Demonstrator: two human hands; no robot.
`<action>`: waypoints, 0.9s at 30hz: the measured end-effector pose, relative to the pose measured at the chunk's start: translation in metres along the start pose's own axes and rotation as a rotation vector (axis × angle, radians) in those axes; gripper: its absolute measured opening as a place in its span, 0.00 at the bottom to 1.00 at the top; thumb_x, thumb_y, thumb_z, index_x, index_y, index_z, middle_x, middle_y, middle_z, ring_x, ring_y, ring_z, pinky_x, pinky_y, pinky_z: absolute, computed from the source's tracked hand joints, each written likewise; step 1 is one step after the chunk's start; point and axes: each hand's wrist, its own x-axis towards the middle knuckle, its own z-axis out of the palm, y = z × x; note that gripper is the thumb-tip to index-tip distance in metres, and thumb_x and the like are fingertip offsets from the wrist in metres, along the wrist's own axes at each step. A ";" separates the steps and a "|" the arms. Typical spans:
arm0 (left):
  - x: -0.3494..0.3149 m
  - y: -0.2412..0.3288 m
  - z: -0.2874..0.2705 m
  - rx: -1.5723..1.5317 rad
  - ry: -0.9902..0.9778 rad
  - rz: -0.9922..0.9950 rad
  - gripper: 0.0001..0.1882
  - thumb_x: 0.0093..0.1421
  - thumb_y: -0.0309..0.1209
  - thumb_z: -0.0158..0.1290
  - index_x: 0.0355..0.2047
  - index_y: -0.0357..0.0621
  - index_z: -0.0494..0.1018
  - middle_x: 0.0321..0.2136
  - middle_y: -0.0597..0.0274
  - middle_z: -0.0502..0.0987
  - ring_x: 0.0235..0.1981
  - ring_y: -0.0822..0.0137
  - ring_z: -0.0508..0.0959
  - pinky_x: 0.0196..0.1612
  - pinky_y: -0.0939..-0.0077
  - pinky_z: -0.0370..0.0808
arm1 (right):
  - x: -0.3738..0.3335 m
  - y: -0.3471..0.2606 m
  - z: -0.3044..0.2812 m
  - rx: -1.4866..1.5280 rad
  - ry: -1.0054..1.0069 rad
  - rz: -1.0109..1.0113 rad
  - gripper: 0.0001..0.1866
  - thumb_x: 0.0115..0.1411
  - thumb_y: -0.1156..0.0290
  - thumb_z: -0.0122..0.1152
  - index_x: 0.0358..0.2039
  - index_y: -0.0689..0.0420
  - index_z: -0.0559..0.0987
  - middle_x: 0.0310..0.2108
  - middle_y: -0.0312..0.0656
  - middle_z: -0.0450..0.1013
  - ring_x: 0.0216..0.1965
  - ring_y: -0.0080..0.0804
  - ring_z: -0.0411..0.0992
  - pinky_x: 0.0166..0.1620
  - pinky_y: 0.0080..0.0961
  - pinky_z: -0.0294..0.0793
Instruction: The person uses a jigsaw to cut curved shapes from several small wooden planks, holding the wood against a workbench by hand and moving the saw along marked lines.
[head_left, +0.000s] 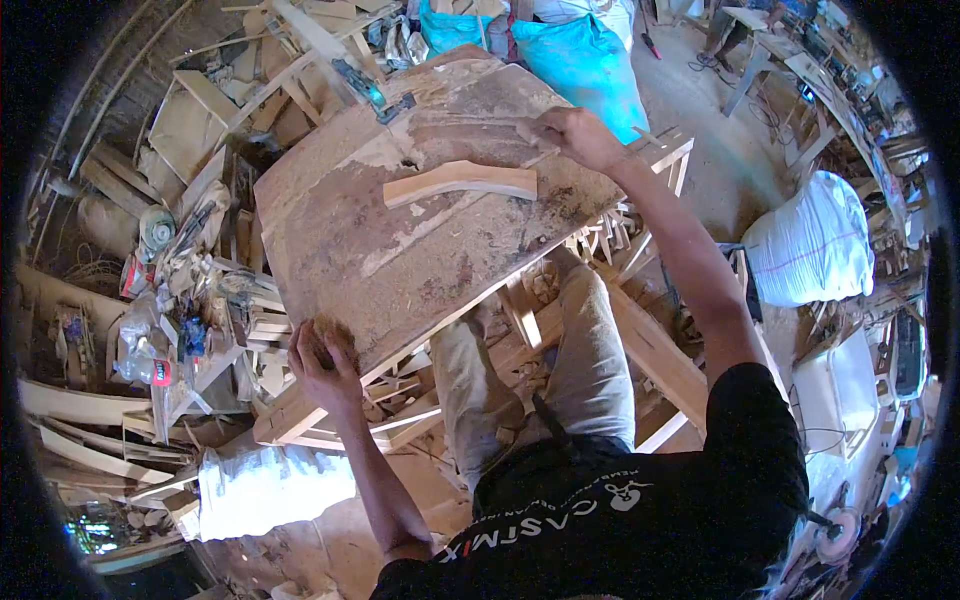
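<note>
A pale, shallowly arched piece of wood (460, 183) lies on the dusty wooden tabletop (440, 245), untouched by either hand. At the table's near left corner is my left hand (325, 365), its fingers curled about a rough brown clump (343, 335) whose kind I cannot make out. My right hand (572, 135) is over the far right part of the table with its fingers drawn together. A dim brown curved band (470, 138) runs up to those fingers; whether it is a wood piece or a mark on the surface is unclear. A metal clamp-like tool (375, 95) sits at the back edge.
Turquoise sacks (585, 70) stand behind the table, and a white sack (815, 240) stands to the right. Wood offcuts (265, 320) are heaped at the left, near a plastic bottle (145, 370). Timber beams (650, 345) run beneath the tabletop by my legs.
</note>
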 end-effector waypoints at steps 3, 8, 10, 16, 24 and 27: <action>0.002 0.002 0.002 -0.004 -0.026 0.007 0.18 0.68 0.34 0.56 0.54 0.36 0.75 0.54 0.43 0.75 0.57 0.41 0.74 0.60 0.49 0.70 | -0.035 0.006 -0.008 0.012 0.050 0.031 0.19 0.63 0.66 0.66 0.53 0.57 0.81 0.51 0.51 0.79 0.49 0.54 0.79 0.54 0.46 0.79; 0.001 -0.003 0.003 -0.014 -0.038 0.019 0.18 0.69 0.32 0.55 0.55 0.38 0.75 0.55 0.42 0.74 0.57 0.41 0.74 0.61 0.48 0.70 | -0.039 -0.029 0.003 -0.014 0.171 -0.026 0.22 0.64 0.62 0.62 0.58 0.54 0.78 0.62 0.51 0.71 0.55 0.55 0.75 0.55 0.49 0.79; 0.002 -0.009 0.000 -0.017 -0.074 0.051 0.19 0.68 0.31 0.56 0.57 0.38 0.74 0.55 0.43 0.74 0.57 0.43 0.74 0.60 0.51 0.70 | -0.041 -0.026 0.018 -0.060 0.158 -0.099 0.21 0.65 0.63 0.60 0.58 0.53 0.78 0.63 0.49 0.70 0.56 0.53 0.75 0.56 0.47 0.79; -0.005 -0.040 -0.006 -0.220 -0.166 -0.154 0.26 0.72 0.35 0.54 0.67 0.40 0.65 0.63 0.47 0.69 0.62 0.53 0.72 0.61 0.61 0.71 | -0.113 0.010 0.004 -0.234 0.193 0.098 0.22 0.60 0.73 0.60 0.55 0.50 0.81 0.66 0.41 0.71 0.62 0.45 0.73 0.61 0.39 0.78; -0.005 -0.075 -0.005 -0.250 -0.263 -0.463 0.37 0.74 0.50 0.48 0.73 0.36 0.58 0.70 0.44 0.63 0.70 0.52 0.65 0.71 0.59 0.61 | -0.405 0.049 0.075 0.844 0.997 1.136 0.15 0.66 0.73 0.65 0.52 0.60 0.84 0.48 0.42 0.81 0.44 0.28 0.80 0.45 0.25 0.80; -0.001 -0.101 0.011 -0.648 -0.378 -0.706 0.39 0.72 0.53 0.49 0.72 0.36 0.60 0.71 0.49 0.64 0.69 0.52 0.65 0.71 0.61 0.60 | -0.508 0.039 0.155 1.160 1.237 1.616 0.18 0.65 0.76 0.63 0.55 0.59 0.83 0.47 0.41 0.80 0.38 0.26 0.78 0.42 0.20 0.80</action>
